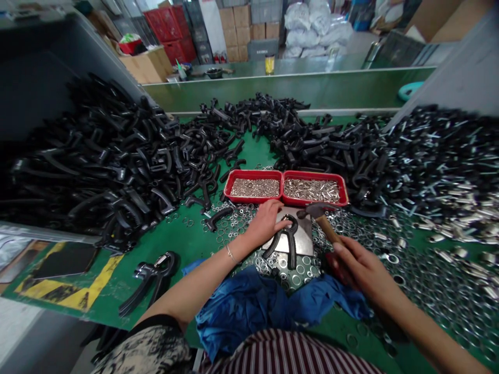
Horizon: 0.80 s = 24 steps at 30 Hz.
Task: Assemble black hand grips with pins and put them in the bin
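My right hand [354, 262] is closed around the wooden handle of a hammer [326, 228]. The hammer's dark metal head hovers just right of a black two-legged plastic part [290, 246] with a round ring at its top. That part lies on a flat metal plate [305, 236]. My left hand [267, 218] holds the part at its ring, thumb against the ring's upper edge; its other fingertips are partly hidden. A blue cloth [249, 306] is bunched between my forearms. At the left, a similar black part [156, 278] lies near the table edge.
Two red trays [253, 198] of small metal pins stand behind the plate. Loose metal rings [421, 280] spread around it and to the right. Heaps of black parts [128, 156] rise at left, back and right. Beyond runs a green conveyor belt [331, 91].
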### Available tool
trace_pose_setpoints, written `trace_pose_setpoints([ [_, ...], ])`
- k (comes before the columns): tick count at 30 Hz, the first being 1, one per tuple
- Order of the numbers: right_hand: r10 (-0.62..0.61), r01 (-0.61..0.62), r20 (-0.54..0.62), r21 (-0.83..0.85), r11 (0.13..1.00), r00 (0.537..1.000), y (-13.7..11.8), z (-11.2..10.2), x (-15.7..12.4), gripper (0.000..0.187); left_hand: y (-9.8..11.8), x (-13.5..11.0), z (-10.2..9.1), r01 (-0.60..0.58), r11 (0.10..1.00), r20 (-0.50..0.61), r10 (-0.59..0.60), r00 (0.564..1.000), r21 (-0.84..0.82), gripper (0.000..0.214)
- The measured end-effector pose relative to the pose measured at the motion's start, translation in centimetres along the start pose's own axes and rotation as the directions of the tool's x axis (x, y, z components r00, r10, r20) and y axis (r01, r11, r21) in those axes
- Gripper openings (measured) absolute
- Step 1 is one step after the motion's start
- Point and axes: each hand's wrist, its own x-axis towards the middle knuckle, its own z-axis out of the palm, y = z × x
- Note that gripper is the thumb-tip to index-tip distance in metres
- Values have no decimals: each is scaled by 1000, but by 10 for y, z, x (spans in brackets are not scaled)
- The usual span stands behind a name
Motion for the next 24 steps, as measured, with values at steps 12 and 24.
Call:
trace_pose_setpoints([
  [12, -315, 369, 198, -594, 714, 928, -28, -7, 54, 38, 32, -47, -10, -84, 981, 169, 54, 984, 174, 32],
  [24, -286, 360, 219, -594, 720, 933, -4, -9, 21, 43, 62, -61, -18, 275, 907, 130, -330, 935, 319, 42],
])
